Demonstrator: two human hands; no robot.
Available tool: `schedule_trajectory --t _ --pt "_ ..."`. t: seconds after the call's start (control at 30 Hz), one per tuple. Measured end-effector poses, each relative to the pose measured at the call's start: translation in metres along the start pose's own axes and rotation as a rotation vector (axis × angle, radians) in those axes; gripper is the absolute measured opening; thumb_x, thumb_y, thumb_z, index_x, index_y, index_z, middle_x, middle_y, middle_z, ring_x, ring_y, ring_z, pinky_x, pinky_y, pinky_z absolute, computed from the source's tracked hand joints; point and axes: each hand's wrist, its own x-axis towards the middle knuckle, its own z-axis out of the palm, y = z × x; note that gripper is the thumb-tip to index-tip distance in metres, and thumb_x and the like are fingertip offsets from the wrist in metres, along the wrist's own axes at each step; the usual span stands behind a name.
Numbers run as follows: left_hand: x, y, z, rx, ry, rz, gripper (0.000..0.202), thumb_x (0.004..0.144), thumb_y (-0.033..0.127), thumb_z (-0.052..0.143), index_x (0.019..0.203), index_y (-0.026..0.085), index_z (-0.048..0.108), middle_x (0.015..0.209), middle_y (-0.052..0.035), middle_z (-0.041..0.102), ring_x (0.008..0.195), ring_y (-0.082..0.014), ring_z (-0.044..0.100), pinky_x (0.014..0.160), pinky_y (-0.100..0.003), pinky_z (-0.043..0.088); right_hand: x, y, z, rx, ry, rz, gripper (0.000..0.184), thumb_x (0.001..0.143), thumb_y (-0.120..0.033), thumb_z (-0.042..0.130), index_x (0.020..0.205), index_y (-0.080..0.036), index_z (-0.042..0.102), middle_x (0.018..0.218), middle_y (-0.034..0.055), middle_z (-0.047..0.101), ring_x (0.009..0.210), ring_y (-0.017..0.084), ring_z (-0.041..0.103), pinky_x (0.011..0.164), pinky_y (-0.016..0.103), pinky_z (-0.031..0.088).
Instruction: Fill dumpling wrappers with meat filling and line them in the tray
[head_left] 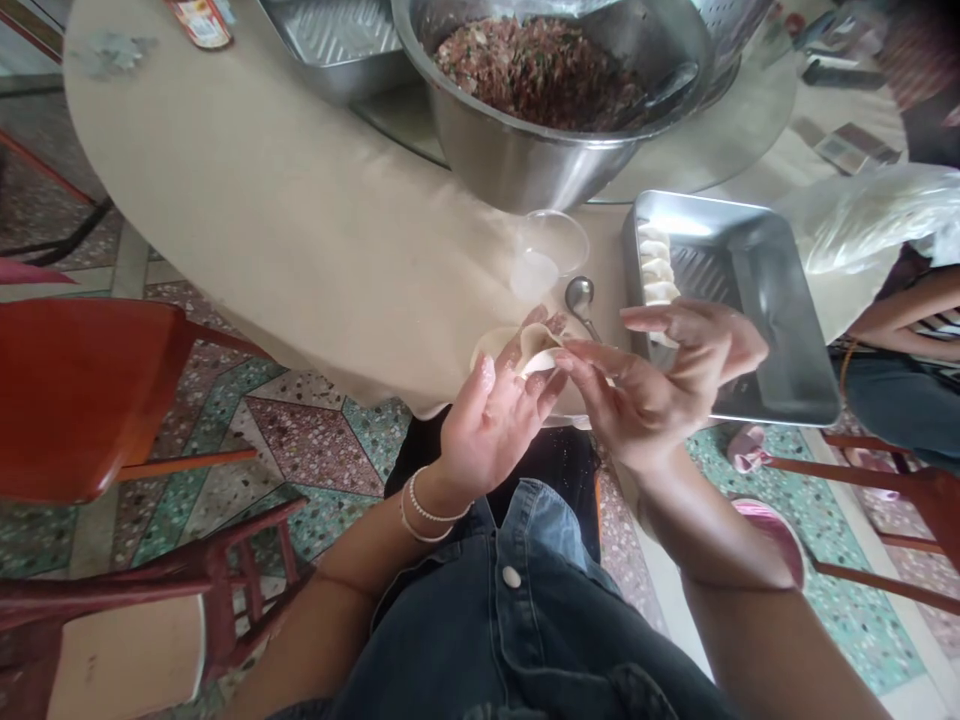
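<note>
Folded dough wrapper, held between two bare hands at the table's near edge

Item 1. Folded dough wrapper (pixel 541 360): one, pale, seemingly part-folded. Located at the fingers of the left hand (pixel 491 405) and at the fingertip end of the right hand (pixel 652 385); both hands touch it. Long axis: roughly left to right, rising slightly toward the right. Lies beyond the left palm, and to the left of the right hand.

Item 2. Left hand: palm up, wide; thumb apart from the wrapper, fingers beneath and around it as support. Traces of white, perhaps flour, on the fingertips.

Item 3. Right hand: thumb and forefinger narrowed to a pinch on the wrapper's right end; remaining fingers raised and spread, in front of the tray's left side.

Item 4. Metal tray (pixel 787 300): to the right, with a row of dumplings (pixel 657 268) along its left wall.

Item 5. Spoon (pixel 580 293): on the table (pixel 300 230), just beyond the hands; handle partly hidden. Clear cup (pixel 570 240) near it.

Item 6. Large metal bowl (pixel 517 150): farther off, containing minced filling (pixel 532 70).
</note>
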Motion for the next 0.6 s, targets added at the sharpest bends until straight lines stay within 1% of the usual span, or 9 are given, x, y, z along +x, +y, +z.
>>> schedule_trajectory --t 0.03,0.1,0.2,0.27,0.33,0.4,0.47,0.53,0.6 --pt "-0.001 -0.001 0.0 0.02 -0.013 0.024 0.049 0.092 0.06 0.039 0.122 0.03 0.062 0.142 0.002 0.054 0.143 -0.0246 0.037 0.118 -0.044 0.035 0.0 -0.001 0.001 -0.009 -0.01 -0.007 0.013 0.08 -0.031 0.073 0.092 -0.031 0.07 0.103 0.004 0.058 0.108 0.026 0.049 0.093 0.046 0.033" --pt "-0.002 0.0 0.0 0.063 -0.04 0.024 0.049 0.092 0.059 0.041 0.127 0.031 0.059 0.145 0.0032 0.052 0.144 -0.0239 0.036 0.12 -0.043 0.032 -0.001 -0.002 0.001 -0.008 -0.023 -0.027 0.016 0.08 -0.032 0.073 0.096 -0.034 0.069 0.103 0.0036 0.057 0.108 0.025 0.048 0.092 0.044 0.033" --pt "-0.003 0.003 -0.004 0.141 -0.063 -0.017 0.051 0.093 0.058 0.042 0.131 0.029 0.057 0.145 0.0008 0.052 0.141 -0.0261 0.04 0.118 -0.046 0.035 -0.001 -0.004 0.001 -0.013 -0.047 -0.064 0.018 0.08 -0.035 0.073 0.097 -0.034 0.067 0.103 0.0039 0.054 0.108 0.024 0.046 0.092 0.041 0.032" --pt "-0.004 0.004 -0.007 0.175 -0.071 -0.033 0.051 0.093 0.057 0.043 0.129 0.025 0.059 0.144 -0.0032 0.053 0.137 -0.0285 0.046 0.114 -0.047 0.039 0.001 -0.004 -0.001 -0.023 -0.046 -0.096 0.017 0.08 -0.037 0.073 0.094 -0.03 0.067 0.103 0.0041 0.053 0.108 0.024 0.045 0.093 0.041 0.032" --pt "-0.004 0.004 -0.009 0.18 -0.083 -0.038 0.05 0.094 0.056 0.043 0.126 0.022 0.061 0.14 -0.0065 0.056 0.133 -0.0292 0.049 0.111 -0.047 0.042 0.004 -0.004 -0.003 -0.017 -0.048 -0.097 0.021 0.078 -0.035 0.075 0.095 -0.028 0.066 0.103 0.0047 0.052 0.109 0.023 0.045 0.093 0.04 0.034" --pt "-0.004 0.005 -0.01 0.179 -0.098 -0.034 0.049 0.094 0.056 0.042 0.121 0.02 0.064 0.134 -0.0079 0.061 0.131 -0.0286 0.051 0.11 -0.045 0.043 0.006 -0.004 -0.006 0.015 -0.046 -0.07 0.03 0.076 -0.037 0.076 0.101 -0.026 0.064 0.104 0.0061 0.05 0.108 0.024 0.046 0.091 0.04 0.038" --pt "-0.004 0.006 -0.01 0.183 -0.108 -0.024 0.049 0.094 0.057 0.041 0.117 0.02 0.065 0.13 -0.0084 0.063 0.129 -0.0281 0.053 0.108 -0.045 0.045 0.008 -0.003 -0.008 0.04 -0.076 -0.054 0.035 0.078 -0.042 0.073 0.108 -0.026 0.064 0.107 0.0077 0.049 0.108 0.024 0.049 0.09 0.041 0.041" --pt "-0.004 0.008 -0.009 0.193 -0.098 -0.025 0.05 0.094 0.057 0.042 0.121 0.021 0.062 0.13 -0.0083 0.063 0.128 -0.0279 0.054 0.106 -0.046 0.046 0.008 -0.002 -0.008 0.052 -0.129 -0.054 0.029 0.083 -0.042 0.068 0.109 -0.028 0.065 0.11 0.0081 0.05 0.108 0.025 0.051 0.091 0.044 0.039" --pt "-0.004 0.008 -0.006 0.191 -0.075 -0.03 0.052 0.093 0.056 0.043 0.133 0.025 0.051 0.129 -0.0075 0.063 0.126 -0.0272 0.056 0.107 -0.048 0.045 0.007 -0.002 -0.007 0.069 -0.151 -0.041 0.017 0.086 -0.037 0.065 0.102 -0.03 0.067 0.106 0.0061 0.053 0.108 0.025 0.052 0.092 0.046 0.037"
